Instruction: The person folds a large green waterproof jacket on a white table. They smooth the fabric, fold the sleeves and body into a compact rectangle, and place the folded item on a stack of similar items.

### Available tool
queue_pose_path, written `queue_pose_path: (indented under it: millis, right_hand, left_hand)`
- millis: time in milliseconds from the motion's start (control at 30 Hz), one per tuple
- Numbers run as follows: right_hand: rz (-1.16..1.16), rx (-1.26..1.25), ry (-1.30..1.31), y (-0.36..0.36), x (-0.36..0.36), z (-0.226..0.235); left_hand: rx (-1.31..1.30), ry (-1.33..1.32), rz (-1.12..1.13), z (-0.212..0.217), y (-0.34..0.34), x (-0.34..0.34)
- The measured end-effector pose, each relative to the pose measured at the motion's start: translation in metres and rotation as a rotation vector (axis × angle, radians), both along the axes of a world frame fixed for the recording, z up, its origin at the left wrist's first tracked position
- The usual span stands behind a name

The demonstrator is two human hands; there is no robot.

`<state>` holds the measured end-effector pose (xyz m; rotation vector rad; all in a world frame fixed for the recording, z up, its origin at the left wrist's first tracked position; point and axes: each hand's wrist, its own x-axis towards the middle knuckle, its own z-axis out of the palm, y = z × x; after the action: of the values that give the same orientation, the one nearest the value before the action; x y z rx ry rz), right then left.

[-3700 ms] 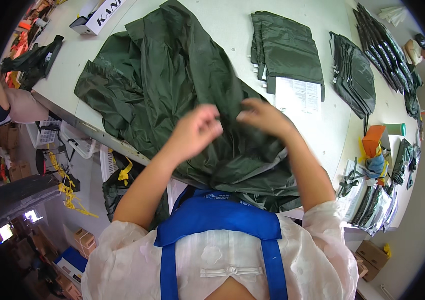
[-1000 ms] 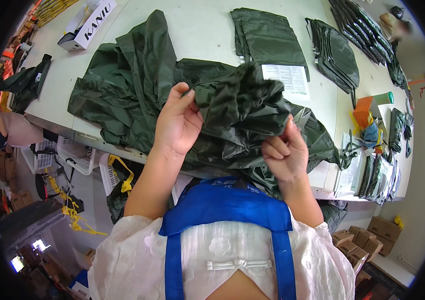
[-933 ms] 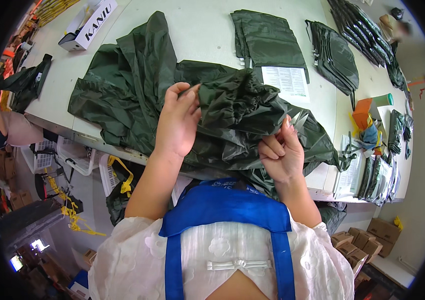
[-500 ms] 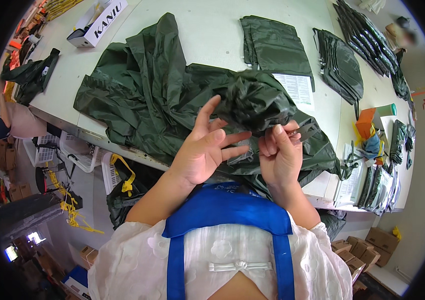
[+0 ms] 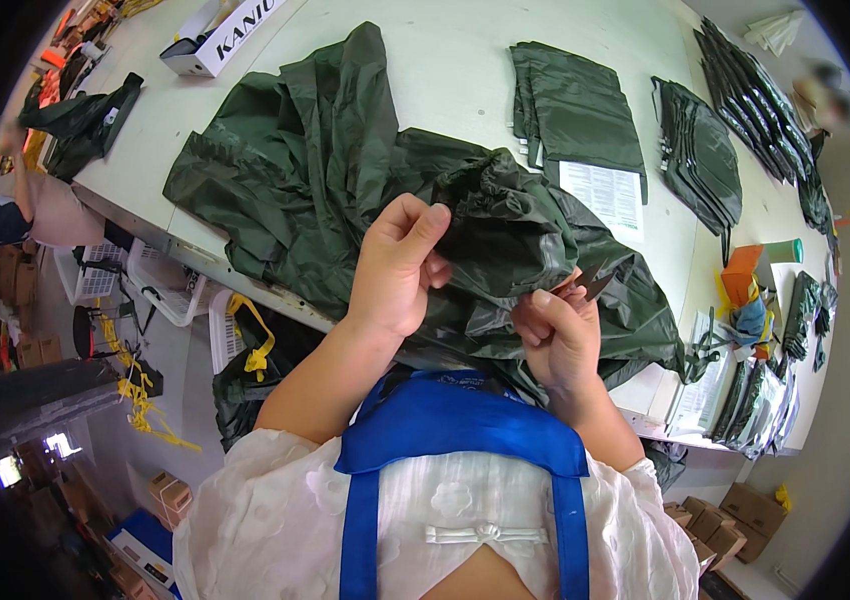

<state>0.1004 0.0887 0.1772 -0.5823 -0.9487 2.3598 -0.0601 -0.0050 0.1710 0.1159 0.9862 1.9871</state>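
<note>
A large, rumpled sheet-like piece of dark green coated fabric (image 5: 315,180) lies across the table; its exact kind is hidden by the folds. One gathered, elastic-looking edge of it is raised in front of me. My left hand (image 5: 400,260) pinches that raised part between thumb and fingers on its left side. On the lower right, my right hand (image 5: 560,335) grips the fabric with thumb and curled fingers. Dark metal blades (image 5: 597,280), apparently of small thread snips, stick out beyond the right fingers; their handle is hidden in that hand.
Folded green pouches (image 5: 585,110) lie on a printed sheet (image 5: 600,195) at the back. More pouches (image 5: 697,150) and packed bundles (image 5: 753,95) line the right. A white box (image 5: 220,45) stands far left. Below the table edge are white baskets (image 5: 160,280). Another person (image 5: 30,205) is at the left.
My left hand has gone from spread fingers to pinching the fabric. The raised part has been opened out, and my right hand has moved slightly down. The view has shifted a little.
</note>
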Motion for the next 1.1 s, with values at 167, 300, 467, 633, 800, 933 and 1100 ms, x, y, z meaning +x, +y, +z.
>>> queue_pose_path:
  millis: [167,300,467,633,800,933,1100]
  right_hand:
    - [0.115,-0.078,0.011,0.016,0.008,0.000]
    - [0.077,-0.210,-0.141,0.029,0.010,0.004]
    - [-0.294,0.172,-0.076,0.223,0.035,0.017]
    - [-0.689,0.385,-0.210,0.233,0.033,0.028]
    - [0.364,1.428,-0.694,0.045,-0.041,-0.027]
    - [0.554,1.910,-0.853,0.059,-0.067,-0.114]
    - [0.301,1.591,-0.862,0.133,-0.068,-0.130]
  left_hand:
    - [-0.026,0.093,-0.020,0.001,-0.005,-0.002]
    - [-0.019,0.061,-0.023,0.001,-0.002,-0.001]
    - [-0.122,0.549,-0.130,-0.020,-0.035,-0.015]
    - [-1.089,1.060,0.641,-0.131,-0.123,-0.080]
    - [-0.843,0.797,0.399,-0.173,-0.139,-0.064]
    - [-0.853,0.732,-0.023,-0.172,-0.088,-0.063]
    - [-0.424,1.117,0.087,-0.125,-0.079,-0.055]
